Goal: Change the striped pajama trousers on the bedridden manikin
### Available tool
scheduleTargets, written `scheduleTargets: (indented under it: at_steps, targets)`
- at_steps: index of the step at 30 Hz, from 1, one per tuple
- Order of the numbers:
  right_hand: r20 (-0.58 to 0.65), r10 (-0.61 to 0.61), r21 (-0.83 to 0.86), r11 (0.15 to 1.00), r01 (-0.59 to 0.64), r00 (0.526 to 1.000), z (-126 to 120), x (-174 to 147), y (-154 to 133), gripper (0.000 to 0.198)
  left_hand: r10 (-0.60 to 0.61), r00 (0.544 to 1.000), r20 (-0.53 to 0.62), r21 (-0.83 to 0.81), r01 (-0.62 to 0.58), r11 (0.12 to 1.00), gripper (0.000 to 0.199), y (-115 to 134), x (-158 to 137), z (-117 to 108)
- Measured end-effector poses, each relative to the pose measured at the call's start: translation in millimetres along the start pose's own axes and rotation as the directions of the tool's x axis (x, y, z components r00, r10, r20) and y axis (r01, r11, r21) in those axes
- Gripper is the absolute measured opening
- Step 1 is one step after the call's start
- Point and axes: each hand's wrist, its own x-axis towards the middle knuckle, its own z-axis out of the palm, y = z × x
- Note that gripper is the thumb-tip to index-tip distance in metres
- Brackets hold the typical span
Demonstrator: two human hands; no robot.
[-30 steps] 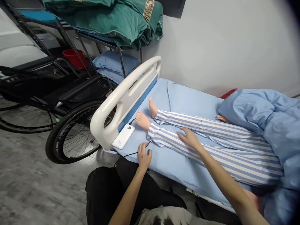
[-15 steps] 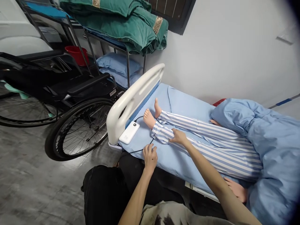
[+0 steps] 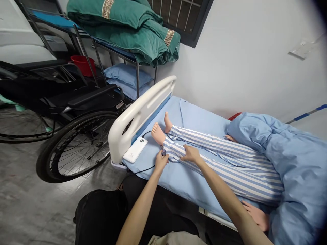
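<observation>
A mannequin's legs in blue-and-white striped pyjama trousers (image 3: 230, 163) lie along the bed, with both bare feet (image 3: 158, 134) toward the footboard. At the near ankle, the fingers of my left hand (image 3: 160, 162) close on the trouser cuff (image 3: 166, 147); its fingertips are partly hidden. Higher on the same shin, my right hand (image 3: 191, 154) grips the trouser leg, thumb and fingers curved over the cloth. A white power bank (image 3: 135, 149) with a lit display lies beside the footboard. Its black cable (image 3: 145, 169) runs past my left hand.
The white footboard (image 3: 143, 105) rises at the bed's end, with a wheelchair (image 3: 84, 136) beyond it. Green folded quilts (image 3: 122, 37) lie on a metal rack over blue pillows (image 3: 127, 75). A bunched blue quilt (image 3: 293, 160) covers the mannequin's upper part.
My left hand has moved up from beside the cable to the near trouser cuff and taken hold of it. My right hand stays on the shin. The view has shifted slightly.
</observation>
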Motion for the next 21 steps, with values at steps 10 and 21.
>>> scheduleTargets:
  at_steps: [10,21]
  targets:
    - [-0.113,-0.023,0.028,0.999,0.026,0.993,-33,-4,20,0.065,0.43,0.898,0.09,0.602,-0.394,0.695,0.031,45,17,-69]
    - [-0.017,-0.024,-0.006,1.0,0.024,1.0,6,-4,1,0.062,0.321,0.946,0.053,0.477,-0.306,0.824,0.01,17,-23,-55]
